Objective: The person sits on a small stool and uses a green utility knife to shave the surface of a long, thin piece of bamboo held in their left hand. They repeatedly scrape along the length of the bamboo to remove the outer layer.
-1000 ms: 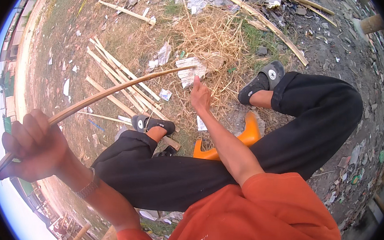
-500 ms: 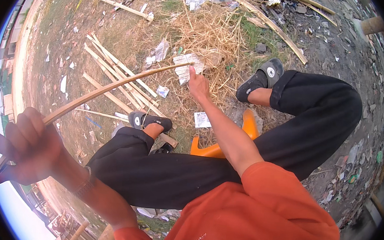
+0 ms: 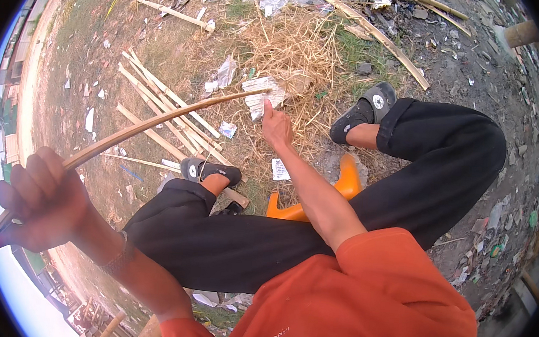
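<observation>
A long, bent bamboo strip runs from the lower left up to the middle of the scene. Its near end is wrapped in the fingers of my left hand, raised at the far left. Close below the strip's thin far tip is my right hand. That hand's fingers are curled in and its thumb points up, slightly apart from the tip. Whatever the curled fingers may hold is hidden. Under my right forearm, between my legs, stands an orange plastic stool, partly covered.
Several pale split bamboo strips lie in a loose pile left of the middle. Dry straw and a white board scrap are beyond my right hand. Longer bamboo pieces lie at the far right. Litter dots the ground.
My right hand has drawn back slightly, and its thumb has come away from the strip's tip. The left hand keeps its grip, raised a little.
</observation>
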`<action>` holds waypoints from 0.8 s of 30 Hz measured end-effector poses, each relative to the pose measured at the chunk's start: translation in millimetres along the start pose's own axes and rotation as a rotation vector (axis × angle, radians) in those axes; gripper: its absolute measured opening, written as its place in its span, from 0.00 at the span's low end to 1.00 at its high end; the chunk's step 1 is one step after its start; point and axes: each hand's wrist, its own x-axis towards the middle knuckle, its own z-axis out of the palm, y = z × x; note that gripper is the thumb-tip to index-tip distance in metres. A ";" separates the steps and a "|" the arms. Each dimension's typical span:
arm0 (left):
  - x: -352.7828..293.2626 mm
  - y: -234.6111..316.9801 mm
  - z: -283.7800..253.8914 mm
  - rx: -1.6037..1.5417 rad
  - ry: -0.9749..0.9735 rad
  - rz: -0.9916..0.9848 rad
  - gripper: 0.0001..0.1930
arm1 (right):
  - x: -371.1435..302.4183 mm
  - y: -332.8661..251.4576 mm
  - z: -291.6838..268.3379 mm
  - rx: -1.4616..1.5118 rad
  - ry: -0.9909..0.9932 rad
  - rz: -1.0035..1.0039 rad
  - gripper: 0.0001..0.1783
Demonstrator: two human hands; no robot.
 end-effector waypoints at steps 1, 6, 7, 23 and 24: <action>0.2 0.2 0.0 -0.003 -0.012 0.000 0.29 | 0.0 -1.3 1.0 0.002 -0.002 -0.014 0.43; -6.7 3.2 5.4 0.081 0.311 0.042 0.32 | -5.8 -5.8 -2.0 -0.037 0.019 -0.009 0.43; -8.0 4.1 4.4 0.069 0.298 0.034 0.32 | -3.5 -7.9 -3.8 -0.052 0.031 -0.003 0.44; -1.0 1.1 3.6 0.064 -0.020 -0.013 0.29 | 31.2 29.6 4.5 -0.144 0.076 0.127 0.42; 1.3 0.9 1.1 0.076 -0.016 -0.010 0.29 | 42.2 36.2 9.5 -0.124 0.079 0.150 0.42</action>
